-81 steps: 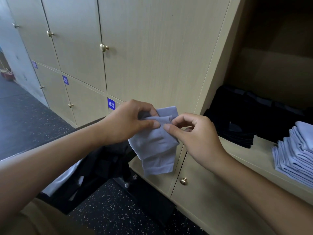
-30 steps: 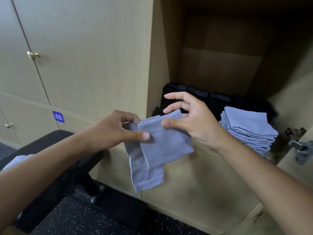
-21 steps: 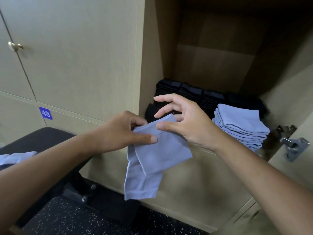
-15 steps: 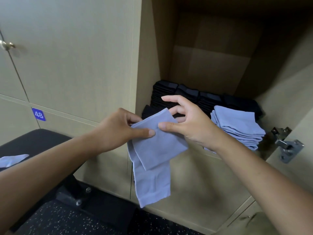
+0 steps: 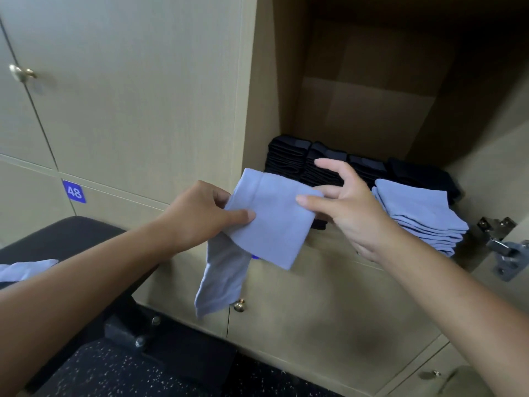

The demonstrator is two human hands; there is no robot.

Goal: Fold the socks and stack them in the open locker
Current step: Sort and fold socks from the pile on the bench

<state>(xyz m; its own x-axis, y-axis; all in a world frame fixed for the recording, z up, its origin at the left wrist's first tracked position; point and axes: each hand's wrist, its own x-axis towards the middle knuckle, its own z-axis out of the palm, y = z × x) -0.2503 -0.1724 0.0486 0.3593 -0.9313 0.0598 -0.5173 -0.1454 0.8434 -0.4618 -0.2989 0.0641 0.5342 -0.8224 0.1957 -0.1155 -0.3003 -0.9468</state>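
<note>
A pale blue sock (image 5: pixel 269 222), partly folded, hangs in the air before the open locker (image 5: pixel 372 116). My left hand (image 5: pixel 200 216) pinches its left edge between thumb and fingers. My right hand (image 5: pixel 349 207) pinches its upper right corner with thumb and forefinger, the other fingers spread. One end of the sock dangles down below my left hand. Inside the locker a stack of folded pale blue socks (image 5: pixel 420 216) lies at the right, in front of rows of folded black socks (image 5: pixel 329 164).
Closed locker doors with brass knobs (image 5: pixel 21 73) fill the left; one label reads 48 (image 5: pixel 73 191). A black bench (image 5: pixel 65 242) stands at lower left with another pale blue sock (image 5: pixel 25 269) on it. A metal door hinge (image 5: pixel 503 250) juts out at right.
Both hands carried the sock up and right, closer to the locker opening. The upper flap now lies flatter and wider, and the dangling end swung left.
</note>
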